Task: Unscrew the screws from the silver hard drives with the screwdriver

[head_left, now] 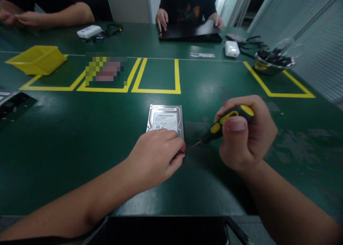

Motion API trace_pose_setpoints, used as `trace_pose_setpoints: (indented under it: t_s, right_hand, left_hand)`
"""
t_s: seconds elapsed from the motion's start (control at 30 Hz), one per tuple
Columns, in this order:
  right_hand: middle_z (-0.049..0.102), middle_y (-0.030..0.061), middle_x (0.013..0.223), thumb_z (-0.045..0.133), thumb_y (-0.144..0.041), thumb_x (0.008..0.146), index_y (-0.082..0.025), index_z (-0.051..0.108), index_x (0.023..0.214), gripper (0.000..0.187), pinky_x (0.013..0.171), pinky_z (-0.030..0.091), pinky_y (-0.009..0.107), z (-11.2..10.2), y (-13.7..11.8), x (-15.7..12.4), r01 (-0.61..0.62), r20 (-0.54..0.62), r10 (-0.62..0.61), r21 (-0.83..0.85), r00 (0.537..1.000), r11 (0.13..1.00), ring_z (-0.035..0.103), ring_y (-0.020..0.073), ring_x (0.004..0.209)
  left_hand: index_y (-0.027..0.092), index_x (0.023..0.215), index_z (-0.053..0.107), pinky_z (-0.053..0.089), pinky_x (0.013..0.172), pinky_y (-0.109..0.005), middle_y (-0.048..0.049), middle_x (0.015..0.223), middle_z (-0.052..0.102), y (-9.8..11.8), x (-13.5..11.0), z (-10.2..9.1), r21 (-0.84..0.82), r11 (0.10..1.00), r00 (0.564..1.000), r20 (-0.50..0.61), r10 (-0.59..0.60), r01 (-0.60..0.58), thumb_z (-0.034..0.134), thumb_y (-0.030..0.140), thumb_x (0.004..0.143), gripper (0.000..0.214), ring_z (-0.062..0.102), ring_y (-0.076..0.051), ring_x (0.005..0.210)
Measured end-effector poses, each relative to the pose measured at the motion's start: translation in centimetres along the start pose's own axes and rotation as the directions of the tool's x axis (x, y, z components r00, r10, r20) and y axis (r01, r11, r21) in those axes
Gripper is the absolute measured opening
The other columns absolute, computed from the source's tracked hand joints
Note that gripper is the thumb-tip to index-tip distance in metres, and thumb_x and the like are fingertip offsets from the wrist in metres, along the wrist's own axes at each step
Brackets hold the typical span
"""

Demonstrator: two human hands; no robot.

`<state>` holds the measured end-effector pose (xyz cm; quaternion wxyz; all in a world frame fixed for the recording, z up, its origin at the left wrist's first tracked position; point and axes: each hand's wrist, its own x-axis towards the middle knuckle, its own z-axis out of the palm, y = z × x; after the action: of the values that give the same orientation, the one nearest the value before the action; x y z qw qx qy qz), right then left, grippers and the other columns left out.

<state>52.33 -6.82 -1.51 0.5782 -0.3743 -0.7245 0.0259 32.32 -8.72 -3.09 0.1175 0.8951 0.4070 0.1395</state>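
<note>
A silver hard drive (pixel 166 118) with a white label lies flat on the green table, its near part hidden under my left hand (pixel 160 152). The fingers of that hand are curled closed at the drive's near right corner. What they pinch there is too small and covered to make out. In my right hand (pixel 249 134) is a black and yellow screwdriver (pixel 227 121), wrapped by the fingers with the thumb along its handle. Its thin shaft slants down to the left, and the tip ends at my left fingertips.
Yellow tape marks squares on the table (pixel 107 138). A yellow bin (pixel 40 61) stands at left, near a blurred-out patch. A bowl of dark parts (pixel 274 63) sits at right. White adapters with cables lie farther back. Across the table, one person holds a black panel (pixel 191 30).
</note>
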Motion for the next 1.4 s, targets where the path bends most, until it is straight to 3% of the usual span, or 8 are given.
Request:
trace_pose_setpoints:
  t_s: [0.33,0.73,1.0,1.23,1.4]
  right_hand:
    - [0.056,-0.0006,0.069,0.052,-0.039,0.095,-0.024,0.058,0.088,0.019,0.052,0.037,0.030,0.35,0.25,-0.03,0.035,-0.038,-0.036,-0.008,0.999,0.999,0.050,0.0126,0.058]
    - [0.055,-0.0011,0.070,0.054,-0.038,0.095,-0.025,0.057,0.091,0.014,0.054,0.038,0.030,0.13,-0.21,-0.17,0.007,0.029,-0.007,-0.017,1.000,1.000,0.050,0.0129,0.057]
    - [0.062,-0.0009,0.076,0.056,-0.031,0.089,-0.022,0.055,0.093,0.011,0.053,0.041,0.026,0.13,-0.42,-0.09,0.197,0.231,-0.177,-0.065,0.957,0.978,0.056,0.0109,0.062]
    - [0.059,-0.0013,0.073,0.055,-0.030,0.089,-0.023,0.057,0.091,0.008,0.053,0.041,0.027,-0.05,-0.35,-0.37,0.169,0.092,-0.161,-0.089,0.983,0.982,0.054,0.0117,0.060]
    - [0.058,0.0007,0.075,0.055,-0.042,0.093,-0.026,0.058,0.095,0.016,0.052,0.040,0.032,0.32,0.11,-0.98,0.049,-0.030,-0.050,-0.028,0.998,0.998,0.052,0.0144,0.058]
  left_hand:
    - [0.022,0.089,0.064,0.043,0.072,-0.035,-0.0003,0.085,0.063,-0.09,-0.02,0.24,0.013,1.000,1.000,-0.001,0.019,-0.019,0.060,0.028,0.089,0.007,0.060,-0.020,0.081]
    - [0.021,0.092,0.063,0.046,0.072,-0.038,-0.0024,0.088,0.063,0.02,-0.11,-0.07,0.063,0.997,0.998,0.045,0.036,-0.038,0.057,0.028,0.091,0.009,0.060,-0.022,0.082]
    - [0.020,0.093,0.062,0.050,0.073,-0.041,-0.0044,0.089,0.064,0.10,-0.07,-0.11,0.089,0.994,0.997,0.035,0.062,-0.065,0.055,0.027,0.092,0.010,0.061,-0.025,0.083]
    - [0.021,0.095,0.063,0.048,0.073,-0.040,-0.0033,0.089,0.063,0.08,-0.12,-0.30,0.062,0.997,0.997,0.056,0.043,-0.047,0.056,0.029,0.092,0.011,0.060,-0.024,0.082]
    - [0.021,0.094,0.063,0.047,0.073,-0.038,-0.0026,0.090,0.064,-0.10,-0.15,-0.18,0.018,0.999,0.998,0.055,0.026,-0.027,0.057,0.028,0.091,0.010,0.059,-0.022,0.082]
